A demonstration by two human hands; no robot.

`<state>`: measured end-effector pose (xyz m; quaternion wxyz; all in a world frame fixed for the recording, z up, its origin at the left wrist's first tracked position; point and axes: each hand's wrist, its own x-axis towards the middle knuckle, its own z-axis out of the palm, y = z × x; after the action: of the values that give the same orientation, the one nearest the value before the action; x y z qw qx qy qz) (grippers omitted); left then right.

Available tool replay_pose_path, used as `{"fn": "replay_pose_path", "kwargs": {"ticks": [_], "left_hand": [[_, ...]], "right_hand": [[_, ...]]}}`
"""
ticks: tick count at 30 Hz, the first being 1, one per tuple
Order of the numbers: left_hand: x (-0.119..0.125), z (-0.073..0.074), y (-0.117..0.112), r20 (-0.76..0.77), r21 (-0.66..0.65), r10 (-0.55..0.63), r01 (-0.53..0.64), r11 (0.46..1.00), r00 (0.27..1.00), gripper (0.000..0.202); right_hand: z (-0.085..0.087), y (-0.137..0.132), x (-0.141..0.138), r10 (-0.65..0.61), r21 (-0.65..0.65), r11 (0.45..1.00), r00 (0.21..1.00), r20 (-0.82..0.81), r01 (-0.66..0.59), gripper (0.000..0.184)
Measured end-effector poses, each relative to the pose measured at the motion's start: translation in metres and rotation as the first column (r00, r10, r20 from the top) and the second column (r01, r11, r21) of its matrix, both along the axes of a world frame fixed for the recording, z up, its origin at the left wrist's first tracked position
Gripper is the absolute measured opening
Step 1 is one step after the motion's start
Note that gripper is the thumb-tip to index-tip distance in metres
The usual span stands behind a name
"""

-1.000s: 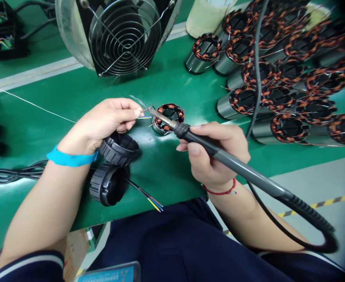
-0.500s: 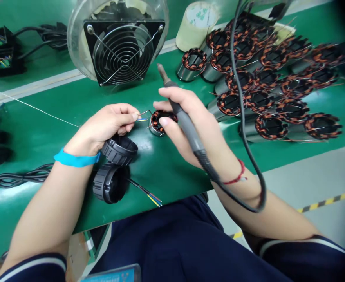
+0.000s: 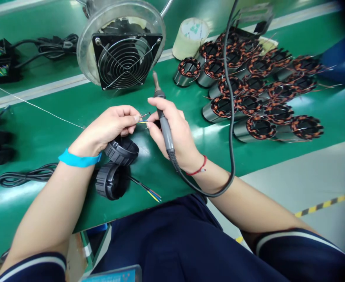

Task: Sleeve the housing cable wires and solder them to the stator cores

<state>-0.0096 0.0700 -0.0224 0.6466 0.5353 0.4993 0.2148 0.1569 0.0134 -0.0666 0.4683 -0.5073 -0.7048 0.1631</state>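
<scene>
My left hand [image 3: 116,122] is closed in a pinch on thin wires [image 3: 143,121], whose blue and yellow ends show past the fingertips. My right hand [image 3: 175,131] grips a grey soldering iron [image 3: 165,129] against the palm, its tip pointing up and away from the wires. The right thumb and forefinger meet close to the wire ends; whether they pinch them I cannot tell. Behind those fingers a small motor stator is almost wholly hidden. Below my left hand sit two black ribbed plastic housings [image 3: 121,152], the nearer with a cable [image 3: 143,185] ending in coloured wires.
A round fume fan with a wire guard [image 3: 127,66] stands ahead. Several copper-wound stators [image 3: 260,127] crowd the right, near a tape roll [image 3: 190,39]. The iron's black cord [image 3: 229,94] loops over my right arm. Black cables [image 3: 28,176] lie left.
My right hand has come left to the wire ends, carrying the soldering iron, and its fingers have closed in. It now covers the small stator. My left hand keeps its pinch.
</scene>
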Motion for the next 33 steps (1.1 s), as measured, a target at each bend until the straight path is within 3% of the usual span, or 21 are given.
{"fn": "replay_pose_path", "kwargs": {"ticks": [5,11,14,17,19,22,27,33], "left_hand": [[0.004,0.004,-0.005,-0.018,0.051,0.043,-0.042,0.998,0.999,0.011],[0.004,0.005,-0.012,-0.102,0.251,0.077,-0.050,0.967,0.992,0.013],[0.003,0.003,-0.015,-0.142,0.439,0.050,0.017,0.898,0.989,0.008],[0.002,0.002,-0.017,-0.239,0.616,0.039,0.121,0.778,0.970,0.003],[0.001,0.003,-0.018,-0.302,0.672,0.042,0.182,0.718,0.952,0.005],[0.000,0.006,-0.018,-0.366,0.686,0.021,0.255,0.681,0.930,0.007],[0.000,0.008,-0.016,-0.422,0.646,0.014,0.289,0.706,0.907,0.009],[0.000,0.004,-0.012,-0.421,0.539,0.098,0.162,0.826,0.902,0.008]], "right_hand": [[-0.004,0.001,-0.006,0.002,-0.025,1.000,0.996,-0.094,-0.004,0.047],[-0.005,0.000,-0.007,-0.023,0.008,1.000,0.992,-0.121,0.024,0.048],[-0.006,0.002,-0.005,0.039,0.050,0.998,0.978,-0.203,-0.029,0.047],[-0.005,0.004,-0.003,0.094,0.071,0.994,0.959,-0.266,-0.077,0.046],[-0.004,0.005,-0.003,0.124,0.081,0.991,0.953,-0.278,-0.105,0.047],[-0.002,0.005,-0.003,0.131,0.083,0.990,0.962,-0.240,-0.115,0.045],[-0.001,0.004,0.001,0.114,0.026,0.993,0.983,-0.146,-0.112,0.047],[0.001,0.002,0.011,0.127,-0.034,0.992,0.991,0.034,-0.125,0.051]]}}
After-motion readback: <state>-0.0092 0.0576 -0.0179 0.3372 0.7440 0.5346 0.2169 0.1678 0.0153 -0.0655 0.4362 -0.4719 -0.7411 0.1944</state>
